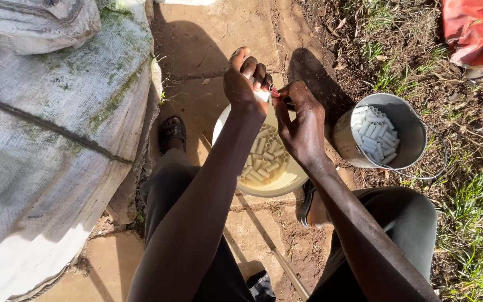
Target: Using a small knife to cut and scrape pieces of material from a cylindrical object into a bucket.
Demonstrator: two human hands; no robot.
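My left hand (pixel 243 78) is closed around a short white tube piece, held above a cream bowl (pixel 286 182) that holds several pale tube pieces in water. My right hand (pixel 302 120) grips a small blade or tool with a red tip (pixel 274 91), pressed against the end of that white piece. Both forearms reach out over my knees. The piece itself is mostly hidden by my fingers.
A grey metal bucket (pixel 406 120) with several white tube pieces stands at the right on soil and grass. A large grey woven sack (pixel 46 128) fills the left. A red cloth (pixel 476 31) lies top right. My sandalled feet (pixel 173 131) flank the bowl; a thin stick (pixel 266 240) lies between my legs.
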